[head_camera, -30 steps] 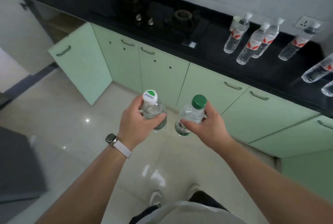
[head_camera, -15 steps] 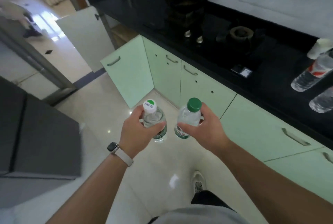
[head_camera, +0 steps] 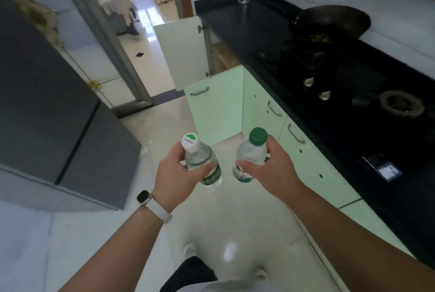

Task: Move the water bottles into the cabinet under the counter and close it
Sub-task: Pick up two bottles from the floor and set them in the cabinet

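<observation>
Looking down through the head camera, I see my left hand (head_camera: 175, 171) wrapped around a small clear plastic water bottle with a white-and-green cap (head_camera: 202, 162), and my right hand (head_camera: 270, 169) gripping a second clear plastic water bottle with a solid green cap (head_camera: 250, 157). Both bottles hang over the glossy pale tiled floor (head_camera: 235, 233), close together but not touching, each tilted slightly. A white-strapped smartwatch (head_camera: 150, 202) sits on my left wrist. To the right runs the black stone counter (head_camera: 259, 33), carrying a dark wok (head_camera: 329, 23) on the stove. Beneath its front edge, the mint-green cabinet door (head_camera: 214, 103) stands swung open, ahead of both bottles. A dark grey refrigerator (head_camera: 58, 108) fills the left side.
</observation>
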`<state>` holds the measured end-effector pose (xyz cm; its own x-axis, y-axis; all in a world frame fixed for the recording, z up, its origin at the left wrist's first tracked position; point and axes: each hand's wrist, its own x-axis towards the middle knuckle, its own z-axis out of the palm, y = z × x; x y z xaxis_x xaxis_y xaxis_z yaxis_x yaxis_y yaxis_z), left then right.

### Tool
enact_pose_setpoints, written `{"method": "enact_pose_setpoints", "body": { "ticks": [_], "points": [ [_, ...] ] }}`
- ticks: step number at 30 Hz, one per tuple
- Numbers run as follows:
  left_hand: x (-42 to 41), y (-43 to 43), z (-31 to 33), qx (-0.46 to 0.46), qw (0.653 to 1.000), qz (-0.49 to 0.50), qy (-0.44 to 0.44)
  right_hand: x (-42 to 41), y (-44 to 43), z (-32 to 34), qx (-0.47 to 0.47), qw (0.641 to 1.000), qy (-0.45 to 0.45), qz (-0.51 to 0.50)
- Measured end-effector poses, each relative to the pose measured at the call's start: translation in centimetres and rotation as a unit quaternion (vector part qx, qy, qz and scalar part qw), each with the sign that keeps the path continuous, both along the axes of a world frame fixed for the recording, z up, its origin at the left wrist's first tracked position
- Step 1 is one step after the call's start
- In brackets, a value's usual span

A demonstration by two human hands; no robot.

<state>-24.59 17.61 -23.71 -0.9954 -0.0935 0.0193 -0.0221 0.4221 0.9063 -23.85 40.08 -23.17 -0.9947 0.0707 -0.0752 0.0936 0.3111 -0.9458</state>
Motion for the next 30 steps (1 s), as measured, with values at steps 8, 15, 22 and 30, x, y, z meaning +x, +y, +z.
{"method": "enact_pose_setpoints", "body": {
  "ticks": [8,15,22,30],
  "points": [
    [-7.1,-7.2,-2.4,0.013,0.999,0.037,-0.016,-8.5,-6.5,-1.3,0.026,0.999,-0.014,0.031],
    [-16.9,-15.2,-3.7,-0.004,1.000,0.016,-0.019,-18.0,-15.0,-0.6,0.047,0.998,-0.029,0.019],
    [-27.0,-23.9,-3.1,-0.006,1.000,0.009,-0.007,-27.5,-23.3,0.9,0.028,0.999,-0.023,0.003],
    [-36.1,-28.2,-4.2,0.009,0.999,0.013,-0.041,-37.1,-26.2,0.3,0.041,0.998,-0.047,0.019]
  ]
}}
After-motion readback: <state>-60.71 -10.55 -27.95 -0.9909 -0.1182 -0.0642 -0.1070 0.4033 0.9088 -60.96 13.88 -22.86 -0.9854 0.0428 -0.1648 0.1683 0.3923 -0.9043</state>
